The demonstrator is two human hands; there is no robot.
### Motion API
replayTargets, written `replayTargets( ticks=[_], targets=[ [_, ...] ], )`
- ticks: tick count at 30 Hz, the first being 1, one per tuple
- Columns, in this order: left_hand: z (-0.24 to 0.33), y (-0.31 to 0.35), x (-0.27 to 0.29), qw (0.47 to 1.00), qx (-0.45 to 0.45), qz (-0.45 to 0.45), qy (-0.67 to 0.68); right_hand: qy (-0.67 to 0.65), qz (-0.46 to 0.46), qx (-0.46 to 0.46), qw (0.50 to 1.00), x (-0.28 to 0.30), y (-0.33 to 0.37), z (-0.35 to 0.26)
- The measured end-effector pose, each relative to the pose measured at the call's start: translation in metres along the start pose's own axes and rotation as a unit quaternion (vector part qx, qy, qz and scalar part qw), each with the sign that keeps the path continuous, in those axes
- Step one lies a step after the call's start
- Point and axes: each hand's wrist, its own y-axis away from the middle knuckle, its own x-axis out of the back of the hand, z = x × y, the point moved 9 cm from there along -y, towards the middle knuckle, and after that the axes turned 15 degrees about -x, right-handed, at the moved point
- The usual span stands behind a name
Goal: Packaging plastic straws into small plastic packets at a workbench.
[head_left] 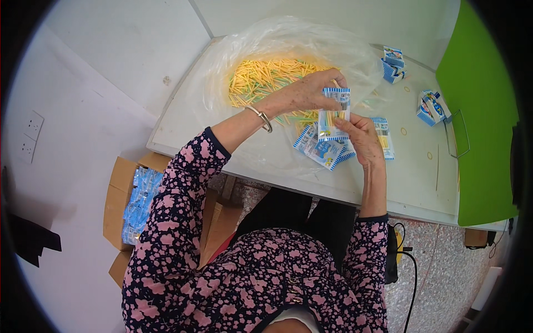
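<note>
Between my two hands is a small blue-and-white packet [326, 132] with a clear window showing pale yellow and green sticks. My left hand [311, 91] reaches over the stick pile, its fingers closed at the packet's upper end. Lower down, my right hand [363, 137] grips the packet's right side with the thumb across its front. Below them, more blue-and-white packets [316, 149] lie overlapping on the table, and another packet [387, 141] lies just right of my right hand. Behind my left hand, loose yellow and green sticks [261, 77] fill a spread-open clear plastic bag [214, 72].
A cardboard box [117, 183] of blue packets stands low at the left. Blue-and-white small boxes [431, 108] sit on the table's right, with more packets [393, 64] at the back. A green panel [480, 127] borders the right side. Several rubber bands lie on the white tabletop [411, 183].
</note>
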Motion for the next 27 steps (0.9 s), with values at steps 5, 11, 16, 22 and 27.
replayTargets(
  ticks=[5, 11, 16, 22, 27],
  targets=[
    [-0.01, 0.007, 0.001, 0.996, 0.009, 0.022, 0.088, -0.01, 0.01, 0.0, 1.0, 0.004, -0.002, 0.0],
    [-0.002, 0.006, -0.001, 0.999, 0.044, -0.012, 0.029, -0.011, 0.005, -0.007, 1.0, 0.0, 0.0, 0.001],
    [0.008, -0.004, -0.008, 0.995, -0.077, -0.014, -0.056, 0.07, -0.007, -0.023, 0.997, -0.007, -0.004, 0.002],
    [0.009, -0.009, -0.016, 0.991, -0.077, -0.036, -0.099, 0.033, 0.0, -0.006, 0.999, -0.001, 0.007, 0.0],
    [-0.005, -0.001, 0.01, 0.996, 0.01, 0.034, 0.084, 0.096, 0.058, 0.024, 0.993, 0.022, 0.028, -0.019]
  ],
)
